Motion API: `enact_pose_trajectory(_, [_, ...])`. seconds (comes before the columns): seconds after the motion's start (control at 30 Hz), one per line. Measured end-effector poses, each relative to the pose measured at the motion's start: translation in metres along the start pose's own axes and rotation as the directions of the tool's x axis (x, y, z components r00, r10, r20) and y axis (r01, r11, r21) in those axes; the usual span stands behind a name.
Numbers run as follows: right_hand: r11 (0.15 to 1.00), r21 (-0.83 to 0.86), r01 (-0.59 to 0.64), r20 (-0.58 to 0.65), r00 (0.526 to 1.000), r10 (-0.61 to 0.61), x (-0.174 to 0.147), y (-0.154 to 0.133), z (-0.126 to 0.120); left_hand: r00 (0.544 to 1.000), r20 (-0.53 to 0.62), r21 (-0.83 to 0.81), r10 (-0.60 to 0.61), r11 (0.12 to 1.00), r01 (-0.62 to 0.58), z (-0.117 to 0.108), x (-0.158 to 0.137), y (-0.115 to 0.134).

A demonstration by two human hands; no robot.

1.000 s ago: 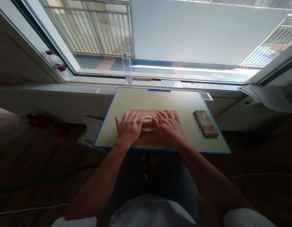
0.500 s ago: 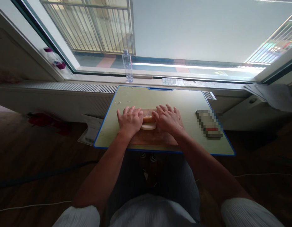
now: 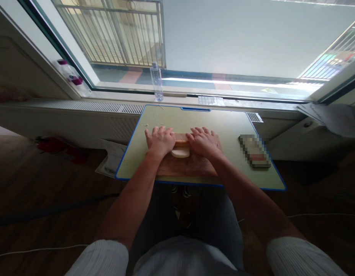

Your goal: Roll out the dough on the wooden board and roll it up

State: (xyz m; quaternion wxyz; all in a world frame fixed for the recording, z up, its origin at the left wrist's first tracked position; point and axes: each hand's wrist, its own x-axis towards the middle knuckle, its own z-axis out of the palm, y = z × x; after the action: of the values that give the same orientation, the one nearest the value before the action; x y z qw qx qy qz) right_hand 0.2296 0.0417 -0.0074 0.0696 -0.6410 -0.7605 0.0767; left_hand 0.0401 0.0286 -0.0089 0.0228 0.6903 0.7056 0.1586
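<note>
While both hands are palm down in the center of the frame, there's a wooden rolling pin point(image 3: 181, 143) running crosswise under them, just its middle showing. The left hand point(image 3: 160, 140), left of center, has its fingers stretched out and a bit spread over that end of the pin. The right hand point(image 3: 203, 141), right of center, is pretty much the same, fingers fanned forward rather than wrapped tight. Can't really see the pin's ends under the palms, tbh.

The pale, flattened dough point(image 3: 180, 153) is dead center, right below the visible bit of pin, on a reddish-brown cutting board point(image 3: 186, 166). That board lies on a yellowish-green counter point(image 3: 229, 153) with blue edging, and there are a few whitish crumbs on the counter's upper left part.

Over at center right, some pixelated slab point(image 3: 255, 151) sits well apart from the board, no clue what it is. Upper center-left, a clear bottle point(image 3: 157, 82) stands on the windowsill point(image 3: 177, 99).
</note>
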Motion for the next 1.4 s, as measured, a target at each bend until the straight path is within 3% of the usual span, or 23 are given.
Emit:
enact_pose_trajectory(0.3, [0.999, -0.029, 0.035, -0.127, 0.991, -0.039, -0.035, -0.002, 0.006, 0.997, -0.049, 0.022, 0.053, 0.998, -0.052, -0.004, -0.023, 0.001])
enact_pose_trajectory(1.03, [0.998, 0.019, 0.053, -0.219, 0.975, -0.047, -0.117, -0.007, 0.024, 0.986, -0.116, -0.047, 0.123, 0.991, -0.129, -0.012, -0.097, -0.007])
enact_pose_trajectory(1.4, [0.995, 0.028, 0.094, -0.258, 0.963, -0.083, -0.137, -0.008, 0.029, 0.984, -0.119, -0.053, 0.134, 0.989, -0.141, -0.009, -0.118, -0.013])
